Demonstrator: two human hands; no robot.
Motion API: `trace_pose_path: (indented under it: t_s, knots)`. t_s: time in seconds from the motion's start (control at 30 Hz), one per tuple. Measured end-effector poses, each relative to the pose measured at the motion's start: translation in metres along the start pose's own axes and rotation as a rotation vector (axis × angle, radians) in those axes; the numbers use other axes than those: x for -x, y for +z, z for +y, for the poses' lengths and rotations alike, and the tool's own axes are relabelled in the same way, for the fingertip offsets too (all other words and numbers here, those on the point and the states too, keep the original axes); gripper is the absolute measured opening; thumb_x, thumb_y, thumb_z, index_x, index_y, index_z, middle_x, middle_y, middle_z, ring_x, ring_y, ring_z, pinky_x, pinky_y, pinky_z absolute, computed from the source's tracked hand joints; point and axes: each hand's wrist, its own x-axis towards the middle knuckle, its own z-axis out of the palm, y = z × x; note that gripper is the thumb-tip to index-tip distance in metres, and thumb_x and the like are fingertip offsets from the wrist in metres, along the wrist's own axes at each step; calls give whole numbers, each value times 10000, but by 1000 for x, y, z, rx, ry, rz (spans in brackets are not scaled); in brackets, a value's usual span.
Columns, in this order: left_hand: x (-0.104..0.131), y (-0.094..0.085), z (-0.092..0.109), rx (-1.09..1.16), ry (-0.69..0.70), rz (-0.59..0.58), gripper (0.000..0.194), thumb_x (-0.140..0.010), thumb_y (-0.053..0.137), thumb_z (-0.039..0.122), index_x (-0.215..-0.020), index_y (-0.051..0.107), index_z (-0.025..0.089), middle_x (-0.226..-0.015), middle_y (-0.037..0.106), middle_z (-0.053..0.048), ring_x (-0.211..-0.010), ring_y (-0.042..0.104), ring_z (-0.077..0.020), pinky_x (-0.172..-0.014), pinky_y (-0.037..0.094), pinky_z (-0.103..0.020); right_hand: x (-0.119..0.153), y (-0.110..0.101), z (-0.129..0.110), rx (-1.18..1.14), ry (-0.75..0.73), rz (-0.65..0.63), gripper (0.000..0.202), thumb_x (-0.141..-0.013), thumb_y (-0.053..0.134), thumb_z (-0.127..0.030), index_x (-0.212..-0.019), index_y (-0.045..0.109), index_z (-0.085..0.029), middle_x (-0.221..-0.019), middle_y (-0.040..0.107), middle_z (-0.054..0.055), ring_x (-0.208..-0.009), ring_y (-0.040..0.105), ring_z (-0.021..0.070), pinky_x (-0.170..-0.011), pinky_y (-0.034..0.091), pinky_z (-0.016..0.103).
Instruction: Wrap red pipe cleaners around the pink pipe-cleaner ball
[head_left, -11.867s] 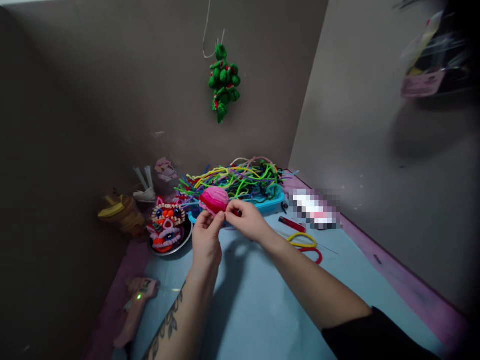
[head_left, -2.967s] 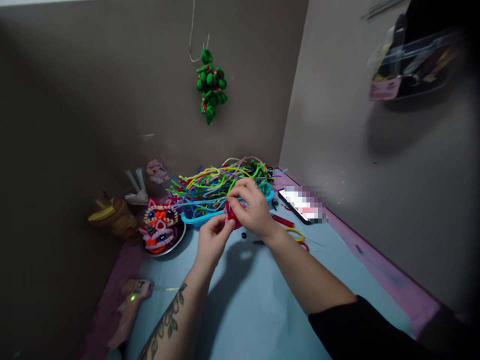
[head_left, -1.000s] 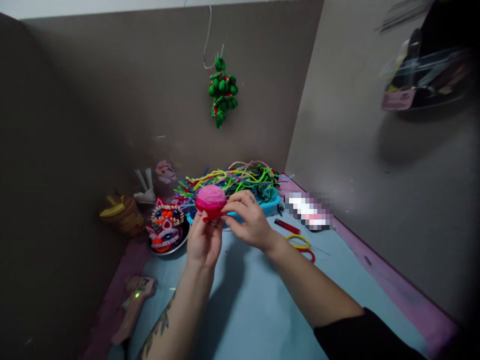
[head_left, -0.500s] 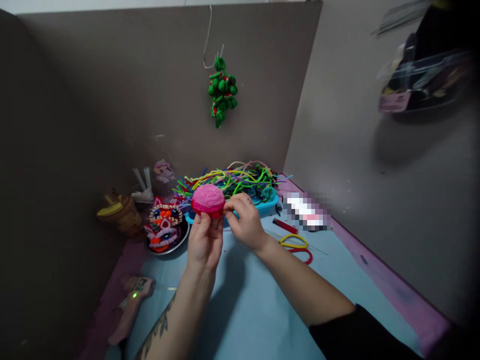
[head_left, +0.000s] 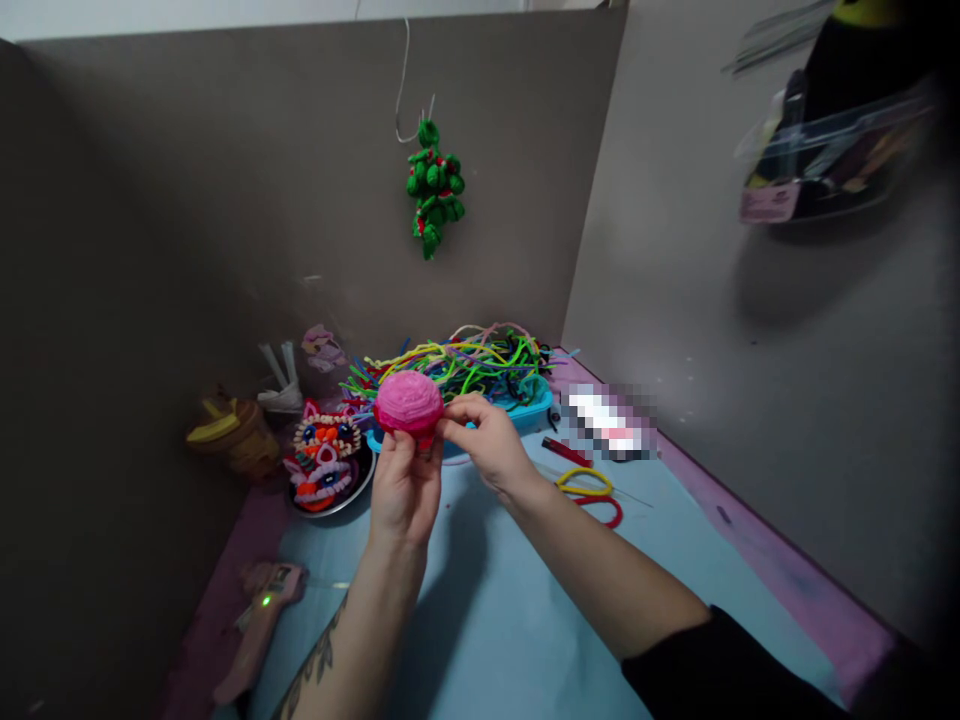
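Observation:
A rounded pink dome with a darker red-pink rim (head_left: 409,398) is held up over the table. It looks fuzzy and coiled, like wound pipe cleaners. My left hand (head_left: 405,495) grips it from below, thumb towards me. At its right edge, the thumb and fingers of my right hand (head_left: 487,442) are pinched together on the rim; whatever thin piece may lie between them is hidden. Close behind is a blue tray (head_left: 534,408) heaped with many-coloured pipe cleaners (head_left: 480,360).
On the left stand a metal bowl (head_left: 330,510) with fuzzy animal faces and a pink glue gun (head_left: 262,625) with a green light. To the right lie scissors (head_left: 585,482) and a slim red tool (head_left: 568,452). A green fuzzy ornament (head_left: 435,190) hangs on the back panel.
The view has shifted slightly, moving everything a little left. My right hand's fingers have straightened somewhat at the dome's edge; the left hand keeps its hold.

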Motion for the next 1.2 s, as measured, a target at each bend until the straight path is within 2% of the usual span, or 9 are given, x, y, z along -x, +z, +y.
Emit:
trace_pose_path:
  t_s: [0.23,0.33,0.47,0.63,0.73,0.87,0.97,1.07,1.2]
  knots:
    - [1,0,0,-14,-14,-16,185,-728,717,191,-899,653,223,-873,705,8,-823,639,-101,-859,467,-252,-1,3,-5,-310,269,-87,137,-521,764,-252,-570,678,-156,-773,560,-2,-749,511,125,-742,397,271]
    - [1,0,-1,-33,-15,-27,201,-728,720,214,-915,647,230,-907,699,8,-841,631,-103,-835,466,-250,-1,2,-7,-343,288,-88,119,-515,752,-227,-547,663,-155,-782,577,0,-742,509,123,-721,396,260]
    - [0,-1,-1,-16,-14,18,172,-712,731,187,-859,647,222,-809,685,44,-657,590,-52,-684,455,-178,-1,1,-9,-387,290,-116,114,-527,732,-235,-562,657,-157,-818,630,15,-779,538,145,-732,411,264]
    - [0,0,-1,22,-37,42,156,-718,722,166,-848,653,218,-783,684,43,-683,603,-59,-701,458,-177,-2,2,-7,-418,338,-277,171,-550,732,-298,-619,653,-164,-766,668,31,-773,574,178,-740,433,299]
    - [-2,-1,2,9,-27,68,135,-732,714,182,-846,652,220,-787,688,43,-707,619,-59,-744,464,-186,-3,2,-1,-339,254,-286,161,-601,691,-310,-638,633,-164,-832,656,34,-846,569,177,-822,415,316]
    - [-6,-3,6,-14,25,109,106,-760,692,200,-849,648,238,-783,701,51,-767,646,-61,-827,462,-208,-1,3,3,-13,30,6,221,-617,662,-253,-822,615,-183,-927,601,24,-890,539,165,-795,426,298]
    - [-7,-4,6,-9,42,101,103,-778,670,185,-868,651,232,-801,713,41,-781,655,-69,-819,471,-209,4,4,-2,126,-91,-23,297,-642,671,-236,-931,616,-190,-903,607,20,-803,549,151,-722,440,281]
    - [-7,-5,3,-8,29,88,73,-790,654,172,-848,653,215,-770,714,29,-751,660,-77,-797,483,-207,8,4,-7,148,-132,-83,142,-691,664,-242,-821,669,-184,-825,641,25,-773,572,152,-736,446,287]
    - [-5,-4,-2,0,-10,116,63,-813,626,178,-860,659,205,-807,726,10,-764,674,-91,-858,479,-247,0,-2,-5,17,-67,13,101,-697,665,-286,-710,674,-186,-731,661,28,-716,584,164,-705,454,299]
